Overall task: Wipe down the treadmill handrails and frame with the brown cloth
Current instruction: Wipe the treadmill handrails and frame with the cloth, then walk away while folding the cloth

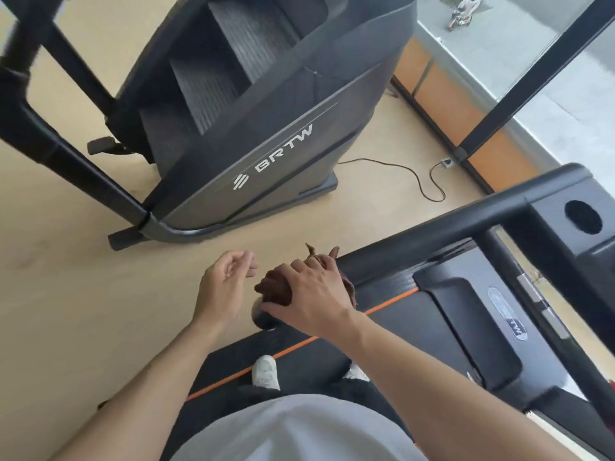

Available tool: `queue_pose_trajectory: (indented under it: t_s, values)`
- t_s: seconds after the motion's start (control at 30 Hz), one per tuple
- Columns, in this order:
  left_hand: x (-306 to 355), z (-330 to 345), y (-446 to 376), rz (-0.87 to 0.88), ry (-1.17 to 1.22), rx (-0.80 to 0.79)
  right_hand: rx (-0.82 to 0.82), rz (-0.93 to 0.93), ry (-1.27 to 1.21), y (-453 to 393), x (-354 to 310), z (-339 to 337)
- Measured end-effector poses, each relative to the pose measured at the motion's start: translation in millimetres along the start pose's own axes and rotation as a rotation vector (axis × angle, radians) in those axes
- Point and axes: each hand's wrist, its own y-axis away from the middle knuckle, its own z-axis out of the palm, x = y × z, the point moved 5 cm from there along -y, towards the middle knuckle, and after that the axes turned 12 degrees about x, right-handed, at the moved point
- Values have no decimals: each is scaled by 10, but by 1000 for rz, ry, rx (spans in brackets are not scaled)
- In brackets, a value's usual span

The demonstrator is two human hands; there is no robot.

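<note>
Shoes [265, 372] are standing on the treadmill deck [332, 347] below me, so I am working from on the belt. My right hand [311, 294] is pressing the brown cloth [276, 287] down over the rounded near end of the left handrail [432, 227], fingers spread and curling over the bar with the cloth bunched beneath the palm; one corner of it is sticking up past my fingertips. My left hand [226, 281] is hovering just beside it over the floor, holding nothing, fingers loosely half curled.

Judging by where the cloth is sitting, I am only starting, or just finishing, this one rail at its tip; no wet trail or streak is showing on the black bar, so I cannot tell how much of it is already wiped. The rest of the rail up toward the console [572, 227], the opposite rail and the frame look to be remaining.

Farther out, the round cup holder [583, 216] in the console is looking dark and, as far as I can see, empty. Beyond the rail, a BRTW stair climber [266, 128] is standing on the wooden floor [83, 277].
</note>
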Motion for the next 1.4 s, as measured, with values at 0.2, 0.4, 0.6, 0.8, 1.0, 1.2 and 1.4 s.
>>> queue_pose_trajectory:
  t_s: [0.2, 0.4, 0.6, 0.8, 1.0, 1.2, 1.4]
  values:
    - [-101, -123, 97, -42, 32, -28, -38, -168, 121, 190, -497, 221]
    - [-190, -222, 342, -55, 25, 8, 6, -297, 159, 436, -700, 374]
    - [-529, -441, 873, -202, -92, 66, 25, -159, -258, 822, -755, 337]
    - [-1202, -995, 1558, -822, 478, 212, -68, 64, -925, 1204, -1231, 435]
    - [-1652, -1647, 2080, -1017, 848, 34, -18, -308, -867, 1687, -2135, 591]
    - [-2051, -2224, 2427, -928, 1011, 177, -199, -385, -873, 1744, -2949, 862]
    - [-2948, -3257, 2840, -857, 1255, 621, -324, -594, -811, 1995, -4127, 1230]
